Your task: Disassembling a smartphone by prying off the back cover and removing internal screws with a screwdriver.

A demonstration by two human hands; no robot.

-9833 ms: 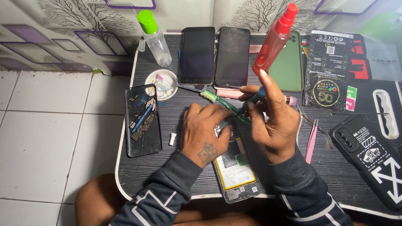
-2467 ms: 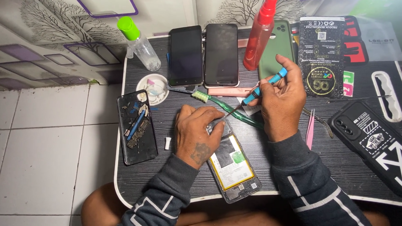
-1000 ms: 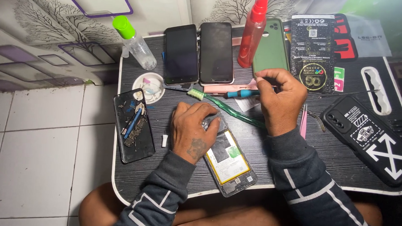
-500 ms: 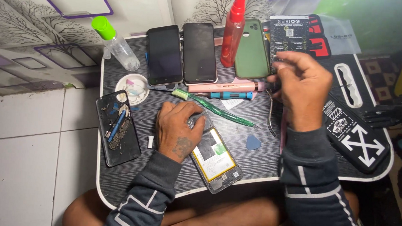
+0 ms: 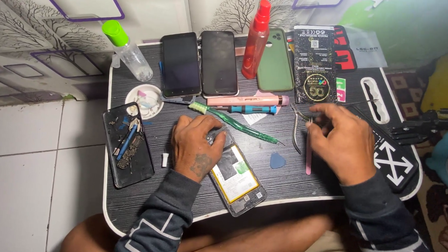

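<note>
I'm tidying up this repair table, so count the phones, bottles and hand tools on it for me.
Phones: 5, namely opened phone under the left hand, two black phones, green phone, gutted phone.
Bottles: 2, red, clear.
Hand tools: 6, namely toothbrush, screwdriver, pink pen tool, pliers, pink tweezers by the right hand, pick.
Total: 13

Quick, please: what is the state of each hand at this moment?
Left hand: palm down, pressing on the opened phone.
Right hand: fingers curled at the metal tweezers; whether it grips them cannot be told.

Single head-worn view, close, looking steeply down onto small black table (image 5: 130,202) above lap.
</note>
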